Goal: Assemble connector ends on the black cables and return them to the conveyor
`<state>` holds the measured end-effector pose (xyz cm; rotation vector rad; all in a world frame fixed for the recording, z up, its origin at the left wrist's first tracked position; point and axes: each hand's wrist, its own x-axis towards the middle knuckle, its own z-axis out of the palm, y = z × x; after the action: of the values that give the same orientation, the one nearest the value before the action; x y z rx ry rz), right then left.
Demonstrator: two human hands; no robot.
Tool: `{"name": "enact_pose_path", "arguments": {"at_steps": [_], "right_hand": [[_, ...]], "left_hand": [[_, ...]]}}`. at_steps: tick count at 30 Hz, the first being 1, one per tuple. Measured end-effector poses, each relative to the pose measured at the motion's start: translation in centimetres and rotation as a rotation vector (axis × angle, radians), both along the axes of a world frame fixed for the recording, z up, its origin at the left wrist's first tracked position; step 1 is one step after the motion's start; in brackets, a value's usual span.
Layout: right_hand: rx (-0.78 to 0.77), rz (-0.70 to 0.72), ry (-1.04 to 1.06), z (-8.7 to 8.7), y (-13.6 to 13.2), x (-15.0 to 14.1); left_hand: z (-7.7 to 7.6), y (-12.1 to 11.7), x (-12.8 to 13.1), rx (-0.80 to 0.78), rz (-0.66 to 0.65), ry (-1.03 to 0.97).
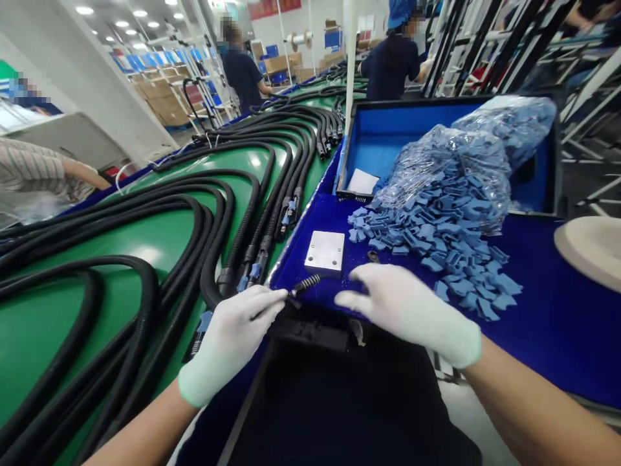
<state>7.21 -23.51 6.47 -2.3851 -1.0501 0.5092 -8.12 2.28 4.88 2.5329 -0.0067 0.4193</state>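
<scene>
L hand (pixel 237 336), in a white glove, has a narrow grip: thumb + fingers pinched at the near end of a blk ribbed piece (pixel 306 285), which points up and right, away from the wrist. That piece is at the near edge of the blue counter (pixel 548 323), just beside the front of a metal block (pixel 325 251), a flat silvery plate w/ small round spots near its corners. R hand (pixel 402 304), same glove type, has a wide grip: thumb and fingers apart, nothing seen between them, over the counter to the right of the block. A small dark part (pixel 372 257) lies just past its fingers.

Right of the block: big heap of blue clips (pixel 436 226), spilling from a clear plastic bag (pixel 451 155) that's partly in a blue crate (pixel 373 139) w/ a dark rim. White paper (pixel 363 182) sits in the crate's near L corner. Far right, a beige round item (pixel 594 249), cut off by the view.

L side: green belt (pixel 145 239) w/ many looped blk hoses (pixel 209 259), some w/ blue bits at their ends. Background: 2 co-workers (pixel 242 74) in dark tops; at far L, a striped sleeve (pixel 33 165).
</scene>
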Motion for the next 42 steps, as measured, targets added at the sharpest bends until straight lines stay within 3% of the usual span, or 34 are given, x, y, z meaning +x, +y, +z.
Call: {"name": "enact_pose_path", "arguments": {"at_steps": [2,5,8,11,13,15,18,22,25,30,36,42], "right_hand": [[-0.193,-0.188,-0.332,-1.4,-1.1,0.0],[-0.312,-0.262,-0.461,-4.2,-1.7,0.5],[-0.157,-0.378,-0.347,-5.5,-2.2,2.0],[0.118,-0.451,-0.110,-5.0,-2.8,3.1],[0.285,-0.387,-0.030,-4.1,-2.8,2.7],[0.403,-0.225,0.008,-3.1,-2.4,1.5],[0.542,0.029,0.052,-1.4,-1.2,-0.4],[0.645,0.178,-0.014,0.0,0.5,-1.1],[0.630,0.186,-0.083,0.1,1.1,-0.8],[0.592,0.151,-0.090,-0.4,0.9,-1.3],[0.563,0.072,-0.057,-1.3,0.2,-1.9],[0.625,0.164,-0.056,-0.5,-0.1,-1.8]], "left_hand": [[0.6,-0.9,1.1,-0.141,0.173,0.097],[2.1,-1.7,3.0,-0.303,0.290,0.203],[3.4,-1.7,4.4,-0.429,0.261,0.252],[4.5,-1.7,5.3,-0.529,0.228,0.273],[5.3,-2.0,5.6,-0.572,0.217,0.281],[6.2,-2.5,5.9,-0.570,0.192,0.268],[7.5,-3.3,6.3,-0.495,0.120,0.240],[8.0,-3.8,6.6,-0.358,0.032,0.239],[7.5,-3.8,6.6,-0.277,-0.031,0.219],[7.1,-4.2,6.4,-0.318,0.053,0.260],[7.3,-4.9,6.4,-0.284,0.061,0.291],[6.4,-4.9,6.5,-0.309,0.075,0.263]]}}
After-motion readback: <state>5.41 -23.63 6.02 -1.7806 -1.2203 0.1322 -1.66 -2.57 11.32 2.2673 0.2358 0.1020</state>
